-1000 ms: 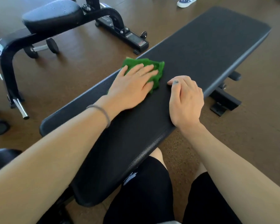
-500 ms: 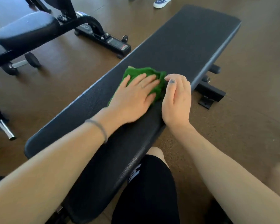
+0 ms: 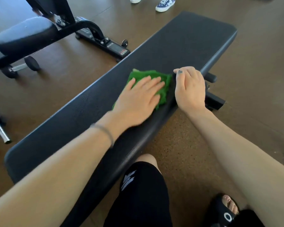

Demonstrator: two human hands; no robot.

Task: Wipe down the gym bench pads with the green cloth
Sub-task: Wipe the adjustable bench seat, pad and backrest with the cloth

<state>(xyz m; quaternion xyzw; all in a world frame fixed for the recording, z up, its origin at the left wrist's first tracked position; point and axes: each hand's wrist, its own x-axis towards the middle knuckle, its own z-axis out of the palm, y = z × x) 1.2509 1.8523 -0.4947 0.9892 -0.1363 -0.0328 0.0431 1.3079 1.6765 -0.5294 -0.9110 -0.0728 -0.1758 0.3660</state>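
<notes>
A long black flat bench pad (image 3: 179, 46) runs diagonally from lower left to upper right. The green cloth (image 3: 162, 81) lies bunched on its middle. My left hand (image 3: 138, 99) presses flat on the cloth, fingers spread and covering most of it. My right hand (image 3: 189, 89) rests on the pad's right edge just beside the cloth, fingers curled over the edge, holding nothing loose.
A second black padded bench (image 3: 23, 35) with a curved frame (image 3: 92, 28) stands at the upper left, a dumbbell (image 3: 21, 67) beneath it. Another person's blue patterned shoes (image 3: 165, 4) are at the top. My knee (image 3: 143, 177) is beside the bench; brown floor surrounds.
My left hand has slid the cloth rightward across the pad toward the right edge. My right hand has shifted to the pad's edge, now next to the cloth.
</notes>
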